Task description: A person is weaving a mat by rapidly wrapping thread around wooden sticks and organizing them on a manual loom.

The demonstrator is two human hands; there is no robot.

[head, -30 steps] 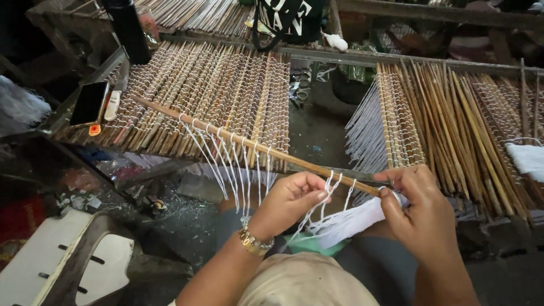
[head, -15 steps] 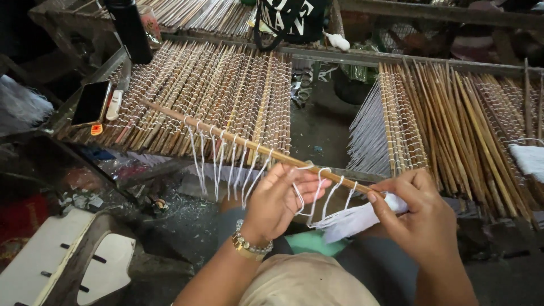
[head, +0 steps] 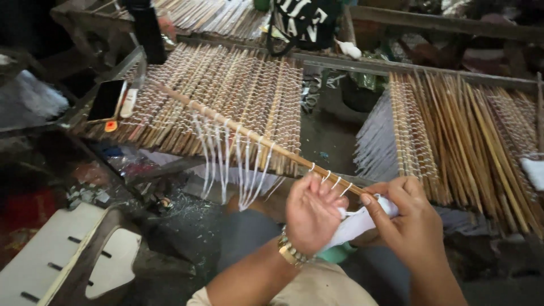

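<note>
Both hands were raised close together in front of the person's chest. The left hand (head: 313, 214) showed its back, fingers curled inward and bunched, a beaded gold band at the wrist, the bare forearm running down toward the lower edge. The right hand (head: 409, 222) faced it, thumb and forefinger pinched together at the tip, the other fingers loosely bent, wrist angled inward.
</note>
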